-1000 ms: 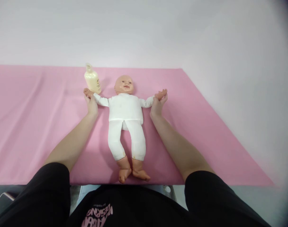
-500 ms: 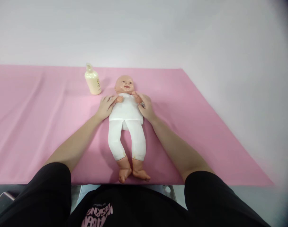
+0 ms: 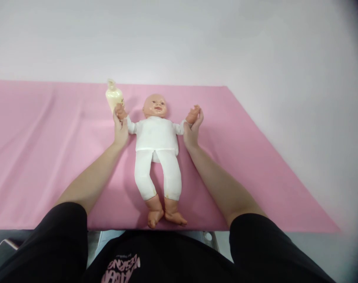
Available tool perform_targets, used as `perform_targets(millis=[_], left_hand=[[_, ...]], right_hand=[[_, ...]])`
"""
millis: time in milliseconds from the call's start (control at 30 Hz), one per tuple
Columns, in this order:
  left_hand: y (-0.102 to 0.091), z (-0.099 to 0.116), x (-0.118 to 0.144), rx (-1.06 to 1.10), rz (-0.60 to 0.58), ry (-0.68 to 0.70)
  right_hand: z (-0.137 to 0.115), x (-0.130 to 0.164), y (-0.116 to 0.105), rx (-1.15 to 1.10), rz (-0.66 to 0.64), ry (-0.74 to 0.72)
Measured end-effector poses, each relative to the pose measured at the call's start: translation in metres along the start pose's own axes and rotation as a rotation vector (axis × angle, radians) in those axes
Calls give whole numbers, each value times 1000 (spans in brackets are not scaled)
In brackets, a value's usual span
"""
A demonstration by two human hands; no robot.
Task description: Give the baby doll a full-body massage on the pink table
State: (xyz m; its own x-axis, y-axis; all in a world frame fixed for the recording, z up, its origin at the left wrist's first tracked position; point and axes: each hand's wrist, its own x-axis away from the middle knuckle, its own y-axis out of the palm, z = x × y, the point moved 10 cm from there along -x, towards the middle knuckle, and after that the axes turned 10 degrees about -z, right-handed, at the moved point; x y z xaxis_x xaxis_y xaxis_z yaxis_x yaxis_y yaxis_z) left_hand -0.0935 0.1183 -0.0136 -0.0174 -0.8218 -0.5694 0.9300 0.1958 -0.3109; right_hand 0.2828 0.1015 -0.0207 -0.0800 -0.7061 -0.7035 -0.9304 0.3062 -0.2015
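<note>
A baby doll (image 3: 157,135) in a white top and trousers lies on its back on a pink cloth (image 3: 240,173), its bare feet toward me. Both its arms are stretched out to the sides. My left hand (image 3: 120,129) is closed around the doll's forearm on the left, near its small hand. On the right, my right hand (image 3: 193,129) grips the other forearm, with my fingers behind the doll's hand. Part of my fingers is hidden behind the doll's arms on both sides.
A pale yellow pump bottle (image 3: 112,94) stands on the cloth just behind my left hand, partly covered by the doll's hand. A white wall or surface (image 3: 179,39) lies beyond the cloth. At the lower left a phone-like object (image 3: 4,253) shows below the table edge.
The doll's arms were folded over its chest; my hands have drawn them outward, left and right. The doll's body and the bottle have stayed in place.
</note>
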Motion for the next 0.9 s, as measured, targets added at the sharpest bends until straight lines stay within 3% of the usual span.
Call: perform_targets(millis=[133, 200, 300, 467, 567, 667, 767, 900], left_hand=[[-21, -46, -5, 73, 197, -190], [-24, -54, -4, 112, 235, -234], [-17, -36, -4, 141, 154, -167], [10, 24, 5, -67, -106, 51], [34, 51, 11, -292, -287, 189], [56, 62, 18, -438, -462, 268], [60, 62, 19, -456, -491, 281], [45, 58, 15, -353, -366, 257]], right_hand=[[40, 1, -14, -34, 120, 131], [43, 2, -16, -61, 142, 166], [17, 0, -8, -56, 71, 100], [-43, 1, 17, 87, -158, -65], [-61, 5, 32, 160, -292, -131], [-68, 9, 48, 226, -432, -159], [-73, 10, 51, 249, -451, -177], [-70, 8, 43, 189, -374, -175]])
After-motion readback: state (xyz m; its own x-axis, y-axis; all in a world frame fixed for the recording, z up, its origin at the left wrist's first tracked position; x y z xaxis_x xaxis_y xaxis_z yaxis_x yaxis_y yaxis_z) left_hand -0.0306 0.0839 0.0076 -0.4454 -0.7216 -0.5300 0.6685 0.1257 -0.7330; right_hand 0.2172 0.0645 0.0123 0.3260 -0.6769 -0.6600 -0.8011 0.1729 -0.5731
